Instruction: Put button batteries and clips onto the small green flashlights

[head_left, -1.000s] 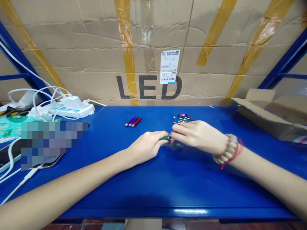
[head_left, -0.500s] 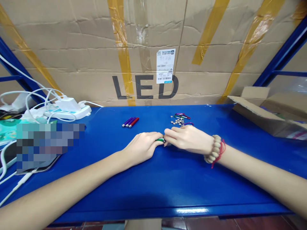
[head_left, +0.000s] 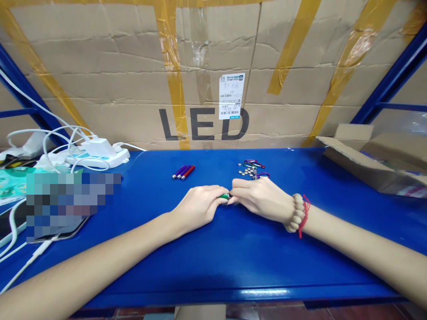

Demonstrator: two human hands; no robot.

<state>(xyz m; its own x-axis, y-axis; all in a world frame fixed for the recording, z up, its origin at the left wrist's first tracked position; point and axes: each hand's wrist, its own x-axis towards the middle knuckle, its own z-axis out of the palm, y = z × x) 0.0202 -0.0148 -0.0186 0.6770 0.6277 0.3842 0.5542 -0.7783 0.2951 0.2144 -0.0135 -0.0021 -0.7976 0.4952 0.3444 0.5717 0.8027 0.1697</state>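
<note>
My left hand (head_left: 200, 205) is closed around a small green flashlight tube (head_left: 224, 196), of which only a short length shows past the fingers. My right hand (head_left: 255, 198) pinches the tube's silver end; what else its fingertips may hold is hidden. Both hands meet above the middle of the blue table (head_left: 200, 262). Behind my right hand lie several round button cells (head_left: 247, 171) and a few coloured carabiner clips (head_left: 255, 164). Beyond my left hand, two purple tubes and one red tube (head_left: 189, 172) lie side by side, their silver ends towards me.
At the left are a white power strip (head_left: 115, 158) with tangled cables and a phone (head_left: 75, 227), partly blurred out. An opened cardboard box (head_left: 353, 164) stands at the right. A large taped carton (head_left: 133, 89) marked LED forms the back wall.
My right hand has turned slightly at the tube's end, its wrist shifting a little left. My left hand keeps its hold. The whole view has shifted slightly.
</note>
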